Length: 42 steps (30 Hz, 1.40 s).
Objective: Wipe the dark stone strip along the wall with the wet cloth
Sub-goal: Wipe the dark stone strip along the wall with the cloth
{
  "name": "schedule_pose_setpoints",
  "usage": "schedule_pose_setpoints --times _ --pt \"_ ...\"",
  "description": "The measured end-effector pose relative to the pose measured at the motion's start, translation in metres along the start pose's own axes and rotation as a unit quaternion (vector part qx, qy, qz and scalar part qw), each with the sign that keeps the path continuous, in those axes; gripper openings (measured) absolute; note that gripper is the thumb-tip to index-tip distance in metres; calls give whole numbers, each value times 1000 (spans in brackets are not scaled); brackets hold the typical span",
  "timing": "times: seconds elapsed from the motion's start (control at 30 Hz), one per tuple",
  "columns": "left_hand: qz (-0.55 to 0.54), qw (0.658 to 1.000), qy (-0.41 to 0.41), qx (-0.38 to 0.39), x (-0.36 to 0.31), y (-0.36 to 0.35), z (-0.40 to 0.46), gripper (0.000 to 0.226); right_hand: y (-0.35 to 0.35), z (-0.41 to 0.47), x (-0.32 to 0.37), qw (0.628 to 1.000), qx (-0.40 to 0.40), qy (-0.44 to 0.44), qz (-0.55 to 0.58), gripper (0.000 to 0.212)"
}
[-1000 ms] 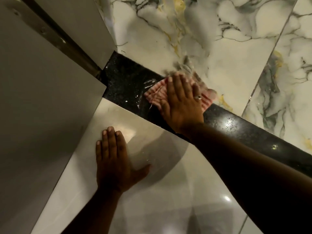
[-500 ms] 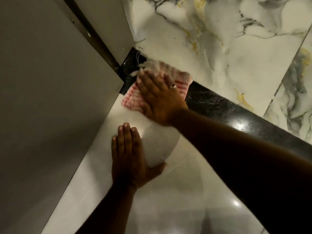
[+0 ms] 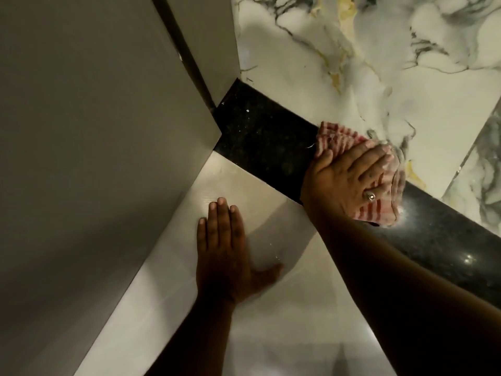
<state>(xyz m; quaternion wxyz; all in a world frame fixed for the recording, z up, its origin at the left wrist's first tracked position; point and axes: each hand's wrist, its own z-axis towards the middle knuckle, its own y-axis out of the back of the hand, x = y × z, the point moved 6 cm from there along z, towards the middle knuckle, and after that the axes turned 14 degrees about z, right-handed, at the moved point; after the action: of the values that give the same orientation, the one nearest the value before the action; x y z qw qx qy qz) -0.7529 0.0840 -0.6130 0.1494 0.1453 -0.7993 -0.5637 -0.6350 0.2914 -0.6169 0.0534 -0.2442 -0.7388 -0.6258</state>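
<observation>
Head camera view, looking down at a corner where a pale floor tile [image 3: 271,335] meets a white marble wall [image 3: 366,85] veined in grey and yellow. A dark stone strip [image 3: 260,142] runs diagonally along the foot of that wall, from a plain grey panel [image 3: 81,131] at the left towards the lower right.

The right hand [image 3: 349,180] lies flat, fingers spread, palm pressing a red-and-white striped cloth [image 3: 336,137] onto the strip; it pins the cloth down rather than closing around it. A ring shows on one finger. The cloth sits partway along the strip, its far edge touching the marble wall (the fabric is blurred, so it is likely moving). The left hand [image 3: 225,256] is open and empty, spread flat on the floor tile near the corner, apparently as a brace.

Small pale specks remain on the strip between the cloth and the corner, and glints further right suggest wetness there. To wipe well, keep the palm flat and the pressure even, cover the full width up to the wall, overlap each pass, and work right into the corner so those specks lift.
</observation>
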Motion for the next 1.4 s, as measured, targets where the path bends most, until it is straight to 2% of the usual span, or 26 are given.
schedule_pose_setpoints --times 0.03,0.07,0.13,0.27,0.4,0.47,0.53,0.67,0.73,0.83,0.9,1.0,1.07,1.13,1.2,1.3,1.37,1.4 --pt "-3 1000 -2 1 -1 0 0 133 -5 2 12 1000 8 -8 3 78" --pt "-7 1000 -6 2 -2 -1 0 133 -14 5 29 999 30 19 -1 77" --pt "-5 1000 -8 1 -1 -3 0 133 -38 4 78 984 87 151 -22 74" --pt "3 1000 -8 2 1 -6 0 135 -65 -20 146 903 175 388 -64 68" --pt "-11 1000 -6 -19 0 -2 0 133 -51 -49 115 814 240 517 -116 65" --pt "-22 999 -3 -38 0 0 -2 131 -34 -39 84 787 252 547 -133 66" --pt "-18 999 0 -47 0 1 -2 131 -17 -14 60 804 240 526 -139 66" --pt "-21 999 1 -37 -1 1 -1 131 -19 15 68 920 171 339 -95 67" --pt "-12 999 -2 -31 0 -1 -2 132 -41 9 101 947 156 276 -54 66" --pt "3 1000 -6 -24 0 -5 -1 134 -66 -14 145 915 176 357 -58 67" --pt "12 1000 -4 -28 1 -6 -2 135 -68 -30 142 887 191 411 -86 69" --pt "11 998 -6 -65 -1 -4 -3 134 -42 -64 90 857 232 455 -72 64" --pt "9 997 5 -82 0 -3 -3 133 -19 -67 39 849 247 460 -79 62" --pt "8 997 5 -72 2 -3 -3 133 3 -48 -3 870 225 430 -90 61" --pt "12 998 3 -60 0 0 -2 133 15 -22 -22 907 193 361 -95 63" --pt "22 999 6 -43 0 2 -2 134 3 -10 -7 974 113 187 -51 65" --pt "21 999 4 -33 -1 1 -1 135 -9 -9 9 994 71 80 -4 68" --pt "23 999 3 -30 -1 1 -1 135 -14 -9 15 995 73 74 1 68"
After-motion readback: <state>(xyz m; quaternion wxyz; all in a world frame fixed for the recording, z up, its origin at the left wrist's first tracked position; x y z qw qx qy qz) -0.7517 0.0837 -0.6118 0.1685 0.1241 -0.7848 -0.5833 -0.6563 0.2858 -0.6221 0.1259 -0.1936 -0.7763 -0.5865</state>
